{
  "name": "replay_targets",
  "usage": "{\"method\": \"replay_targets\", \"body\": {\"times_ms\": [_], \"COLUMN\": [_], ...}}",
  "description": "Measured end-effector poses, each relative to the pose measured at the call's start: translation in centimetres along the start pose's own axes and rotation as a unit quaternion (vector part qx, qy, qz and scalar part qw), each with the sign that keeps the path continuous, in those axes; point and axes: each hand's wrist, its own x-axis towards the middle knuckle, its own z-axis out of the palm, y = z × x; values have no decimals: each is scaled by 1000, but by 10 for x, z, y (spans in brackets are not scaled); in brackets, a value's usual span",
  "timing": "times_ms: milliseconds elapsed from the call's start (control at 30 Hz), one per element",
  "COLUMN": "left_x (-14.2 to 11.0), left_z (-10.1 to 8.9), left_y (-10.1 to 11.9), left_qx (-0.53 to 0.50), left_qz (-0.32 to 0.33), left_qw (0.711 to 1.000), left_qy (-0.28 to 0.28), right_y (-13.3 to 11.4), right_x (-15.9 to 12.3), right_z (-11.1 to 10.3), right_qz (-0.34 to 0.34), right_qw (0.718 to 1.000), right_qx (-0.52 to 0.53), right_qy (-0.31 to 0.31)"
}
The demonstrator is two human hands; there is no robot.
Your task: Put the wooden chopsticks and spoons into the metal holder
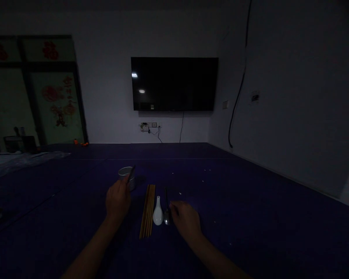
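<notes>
My left hand (118,200) is closed on a thin dark utensil (131,173) whose tip hangs over a small metal cup (125,173) on the dark blue floor mat. My right hand (185,220) rests low on the mat, fingers curled beside a metal spoon (166,211); whether it grips the spoon is unclear. A white ceramic spoon (158,212) lies just left of the metal one. Further left a bundle of wooden chopsticks (148,210) lies lengthwise between my hands.
A dark wall-mounted television (174,83) faces me, with sockets and cables (150,125) below it. A black cable (241,85) runs down the right wall. Decorated glass doors (50,97) and plastic sheeting (20,159) sit at the left.
</notes>
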Motion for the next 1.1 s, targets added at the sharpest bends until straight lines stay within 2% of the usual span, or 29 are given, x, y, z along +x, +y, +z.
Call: {"method": "replay_targets", "body": {"times_ms": [100, 233, 400, 533, 900, 1100], "left_x": [-13, -26, -30, -31, -31, -30], "left_z": [9, 18, 18, 15, 15, 11], "left_y": [14, 33, 48, 53, 56, 58], "left_qx": [-54, -102, -143, -158, -206, -215], "left_qz": [121, 263, 367, 387, 385, 386], "left_qw": [991, 959, 912, 902, 893, 888], "left_qy": [2, 19, 113, 109, 114, 130], "right_y": [-1, -3, -6, -6, -7, -6], "right_x": [-2, -4, -7, -7, -9, -8], "right_z": [0, 2, 5, 8, 6, 7], "right_qz": [-10, -35, -99, -115, -152, -151], "right_qw": [999, 995, 986, 982, 959, 953], "right_qx": [23, 55, 111, 136, 223, 247], "right_qy": [38, 72, 79, 68, 85, 94]}}
